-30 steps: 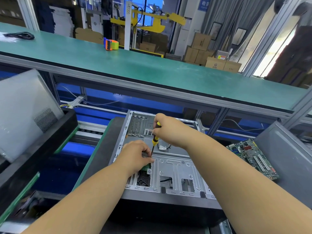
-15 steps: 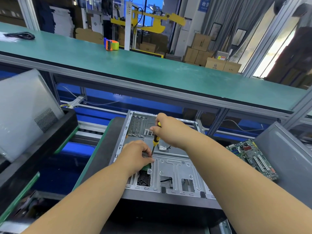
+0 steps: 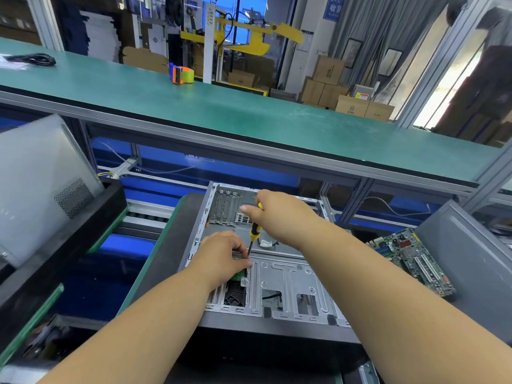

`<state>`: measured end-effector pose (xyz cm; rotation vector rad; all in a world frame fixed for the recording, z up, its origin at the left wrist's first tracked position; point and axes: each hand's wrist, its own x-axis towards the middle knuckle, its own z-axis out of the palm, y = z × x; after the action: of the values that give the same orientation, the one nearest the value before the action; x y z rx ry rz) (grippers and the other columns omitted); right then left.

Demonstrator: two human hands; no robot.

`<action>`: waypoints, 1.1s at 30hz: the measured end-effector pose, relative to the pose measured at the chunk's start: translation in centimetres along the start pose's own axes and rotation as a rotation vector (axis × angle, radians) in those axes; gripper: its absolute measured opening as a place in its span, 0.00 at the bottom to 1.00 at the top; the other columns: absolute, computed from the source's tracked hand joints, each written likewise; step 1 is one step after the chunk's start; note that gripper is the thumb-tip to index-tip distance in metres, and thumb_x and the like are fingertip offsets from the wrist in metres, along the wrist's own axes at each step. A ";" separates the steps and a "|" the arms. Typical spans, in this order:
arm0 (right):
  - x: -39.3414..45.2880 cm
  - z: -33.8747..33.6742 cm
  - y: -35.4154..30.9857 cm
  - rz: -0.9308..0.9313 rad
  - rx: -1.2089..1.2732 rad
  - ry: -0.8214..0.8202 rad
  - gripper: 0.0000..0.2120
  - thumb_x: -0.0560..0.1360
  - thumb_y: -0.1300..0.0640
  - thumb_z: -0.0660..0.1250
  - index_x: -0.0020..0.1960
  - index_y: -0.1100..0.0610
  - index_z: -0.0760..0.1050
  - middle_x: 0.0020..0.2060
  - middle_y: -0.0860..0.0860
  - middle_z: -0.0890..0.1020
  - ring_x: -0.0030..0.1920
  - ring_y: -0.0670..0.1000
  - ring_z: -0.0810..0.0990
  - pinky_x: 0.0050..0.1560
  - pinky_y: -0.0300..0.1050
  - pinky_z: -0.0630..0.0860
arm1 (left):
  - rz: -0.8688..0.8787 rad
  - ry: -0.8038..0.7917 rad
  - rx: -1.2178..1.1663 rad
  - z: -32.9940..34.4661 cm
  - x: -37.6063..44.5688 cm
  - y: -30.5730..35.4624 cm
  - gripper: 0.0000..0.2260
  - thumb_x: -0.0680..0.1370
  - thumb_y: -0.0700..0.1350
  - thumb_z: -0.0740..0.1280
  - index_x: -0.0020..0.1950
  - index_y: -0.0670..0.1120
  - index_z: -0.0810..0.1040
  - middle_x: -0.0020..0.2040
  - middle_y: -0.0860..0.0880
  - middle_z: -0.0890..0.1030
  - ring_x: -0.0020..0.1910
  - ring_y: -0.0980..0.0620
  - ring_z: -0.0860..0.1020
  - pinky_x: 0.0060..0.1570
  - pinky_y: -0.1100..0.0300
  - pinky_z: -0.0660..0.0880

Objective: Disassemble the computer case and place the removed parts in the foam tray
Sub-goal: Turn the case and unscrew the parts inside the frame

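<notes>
- Mid-task: computer case (image 3: 279,284) lying open on the worktop (image 3: 166,253), mostly gutted.
- Right hand (image 3: 277,214) grip wrapped round screwdriver (image 3: 253,234), tip down just beside the left fingers.
- Left hand (image 3: 224,256) grip pinching a small green part (image 3: 239,276) directly under the tip, likely unscrewing it.
- Motherboard (image 3: 412,261) already out, well right of both grips, on a grey panel (image 3: 471,261).
- Side panel (image 3: 41,187) in black foam tray (image 3: 91,225), far left.
- Left to do: free the part, tray it.
</notes>
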<state>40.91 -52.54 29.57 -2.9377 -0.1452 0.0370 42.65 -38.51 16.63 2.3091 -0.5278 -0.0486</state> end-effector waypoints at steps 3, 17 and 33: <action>0.1 0.1 0.1 -0.012 0.094 -0.029 0.13 0.81 0.44 0.59 0.51 0.54 0.64 0.37 0.52 0.74 0.33 0.50 0.70 0.30 0.47 0.62 | -0.002 0.003 0.006 0.0 0.0 0.0 0.09 0.69 0.52 0.78 0.35 0.57 0.78 0.45 0.57 0.78 0.51 0.55 0.74 0.60 0.50 0.70; 0.3 -0.1 0.0 -0.039 -0.055 0.057 0.12 0.79 0.46 0.59 0.50 0.54 0.73 0.38 0.49 0.77 0.39 0.53 0.74 0.32 0.45 0.66 | -0.004 0.003 -0.003 0.0 0.0 0.1 0.09 0.69 0.52 0.78 0.35 0.57 0.78 0.45 0.57 0.78 0.51 0.54 0.74 0.60 0.49 0.70; -0.2 -0.8 -0.3 -0.098 0.077 -0.033 0.11 0.77 0.61 0.59 0.53 0.56 0.79 0.45 0.52 0.81 0.39 0.49 0.74 0.33 0.40 0.66 | -0.017 0.004 -0.002 -0.1 -0.1 0.1 0.08 0.70 0.52 0.77 0.38 0.56 0.79 0.46 0.57 0.78 0.53 0.55 0.73 0.62 0.51 0.69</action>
<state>40.76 -52.42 30.41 -2.8504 -0.2861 0.0755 42.54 -38.50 16.73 2.3118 -0.5053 -0.0527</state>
